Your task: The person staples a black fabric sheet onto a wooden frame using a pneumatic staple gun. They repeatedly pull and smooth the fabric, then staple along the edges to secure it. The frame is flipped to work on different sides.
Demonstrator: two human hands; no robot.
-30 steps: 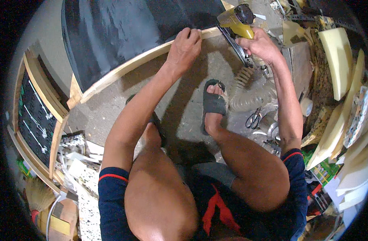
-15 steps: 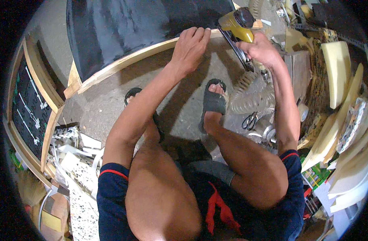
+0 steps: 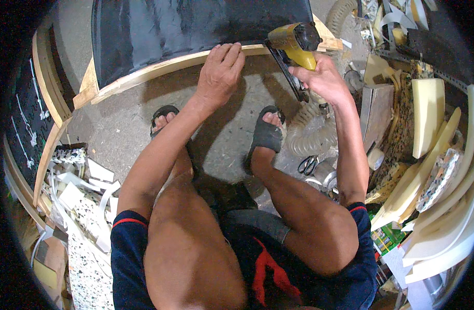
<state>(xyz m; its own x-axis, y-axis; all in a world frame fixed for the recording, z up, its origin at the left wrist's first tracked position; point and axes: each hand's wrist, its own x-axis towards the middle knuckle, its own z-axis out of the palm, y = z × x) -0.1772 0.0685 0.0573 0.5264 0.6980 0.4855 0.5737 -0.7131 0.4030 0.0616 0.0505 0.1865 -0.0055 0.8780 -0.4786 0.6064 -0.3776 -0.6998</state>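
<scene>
A black sheet [image 3: 159,36] with a glossy, wrinkled surface is stretched over a wooden frame [image 3: 138,77]. My left hand [image 3: 221,67] lies on the near curved rail, its fingers bent over the sheet's edge; the fingertips are partly hidden. To its right, my right hand [image 3: 319,77] grips a yellow and black staple gun [image 3: 294,41] by the handle. The gun's nose meets the rail near its right part, though exact contact is hard to see. A coiled clear air hose [image 3: 312,129] hangs below the gun.
Scissors [image 3: 307,165] lie on the floor right of my sandalled feet. Foam strips [image 3: 428,116] are piled at the right. Another wooden frame with black backing [image 3: 53,88] stands at the left, above white and speckled foam scraps [image 3: 89,232].
My left hand has slid left along the rail. The staple gun has also shifted a little left, still in my right hand. The whole view has moved slightly.
</scene>
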